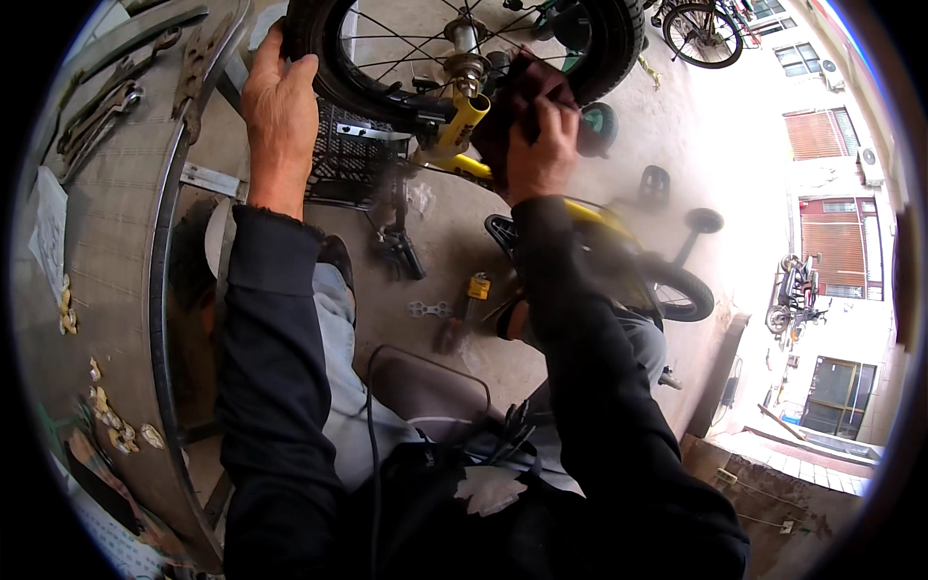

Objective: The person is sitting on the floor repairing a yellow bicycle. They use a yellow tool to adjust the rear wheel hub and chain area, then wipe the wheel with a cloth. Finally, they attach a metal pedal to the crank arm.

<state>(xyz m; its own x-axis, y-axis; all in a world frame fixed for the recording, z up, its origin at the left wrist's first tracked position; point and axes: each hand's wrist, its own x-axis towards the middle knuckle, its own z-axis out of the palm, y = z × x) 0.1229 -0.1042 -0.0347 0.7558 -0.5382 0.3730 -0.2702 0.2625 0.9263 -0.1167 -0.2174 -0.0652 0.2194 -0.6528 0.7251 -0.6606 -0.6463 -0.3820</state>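
A small bicycle's spoked wheel with a black tyre (617, 48) fills the top of the view, mounted in a yellow fork (467, 124). My left hand (280, 121) grips the tyre's left edge, thumb toward me; some fingers are partly hidden. My right hand (546, 150) is closed on a dark maroon cloth (501, 126), pressed against the area by the fork and the lower right of the rim. Below my right forearm runs the yellow frame (607, 230), partly covered by my sleeve. A black mesh basket (338, 159) lies below the wheel.
A workbench (116, 261) at left carries pliers-like tools (101, 111) and peel-like scraps (116, 425). On the floor lie a multi-hole wrench (429, 309) and a yellow-ended tool (478, 286). The bike's other wheel (681, 290) is at right. Another bicycle (703, 37) stands far back.
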